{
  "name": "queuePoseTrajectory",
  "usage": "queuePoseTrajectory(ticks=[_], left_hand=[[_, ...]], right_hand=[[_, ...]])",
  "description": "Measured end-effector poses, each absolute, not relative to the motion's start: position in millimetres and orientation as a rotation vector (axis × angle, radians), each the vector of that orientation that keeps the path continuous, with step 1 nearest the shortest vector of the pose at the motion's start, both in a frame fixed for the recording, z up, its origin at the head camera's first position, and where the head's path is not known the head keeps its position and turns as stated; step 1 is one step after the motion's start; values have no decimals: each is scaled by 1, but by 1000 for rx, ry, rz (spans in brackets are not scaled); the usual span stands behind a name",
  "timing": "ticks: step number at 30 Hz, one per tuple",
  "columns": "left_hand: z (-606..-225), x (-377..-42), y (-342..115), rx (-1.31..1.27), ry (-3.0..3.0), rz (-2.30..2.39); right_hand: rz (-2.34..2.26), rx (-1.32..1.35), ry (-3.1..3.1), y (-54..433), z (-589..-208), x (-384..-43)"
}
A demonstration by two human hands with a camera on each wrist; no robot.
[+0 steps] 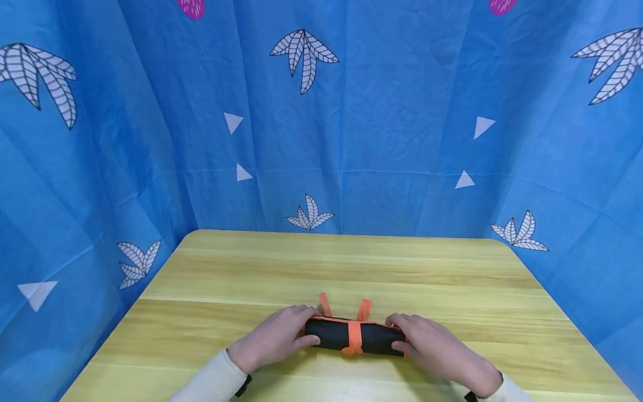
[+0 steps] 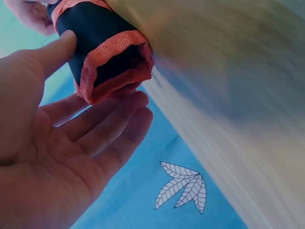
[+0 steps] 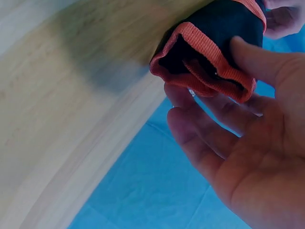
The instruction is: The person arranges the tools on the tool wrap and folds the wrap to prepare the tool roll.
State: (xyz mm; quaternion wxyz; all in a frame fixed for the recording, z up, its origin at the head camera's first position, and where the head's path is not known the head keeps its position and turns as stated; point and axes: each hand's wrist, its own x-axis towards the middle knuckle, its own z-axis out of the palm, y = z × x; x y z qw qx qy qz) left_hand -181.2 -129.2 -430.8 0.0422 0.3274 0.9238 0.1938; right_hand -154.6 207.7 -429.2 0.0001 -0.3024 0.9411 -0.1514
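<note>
A black fabric roll with orange edging lies sideways near the front of the table. An orange strap is wrapped around its middle, and two orange strap ends stick out behind it. My left hand grips its left end, thumb on the near side and fingers around the far side. At the right end my right hand holds it the same way. The left wrist view shows the orange-trimmed open end between thumb and fingers. In the right wrist view, folded layers show inside the other end.
The wood-grain table has rounded far corners. A blue curtain printed with white leaves and triangles hangs behind it and along both sides.
</note>
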Motion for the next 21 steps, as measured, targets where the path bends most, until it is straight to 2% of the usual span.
queuePoseTrajectory(ticks=[17,21], left_hand=[[-427,-179,-131,988,2679,565],[-428,-177,-131,1007,2696,534]], right_hand=[[-631,-910,2851,209,-422,-154],[-627,-973,2928,208,-423,-154]])
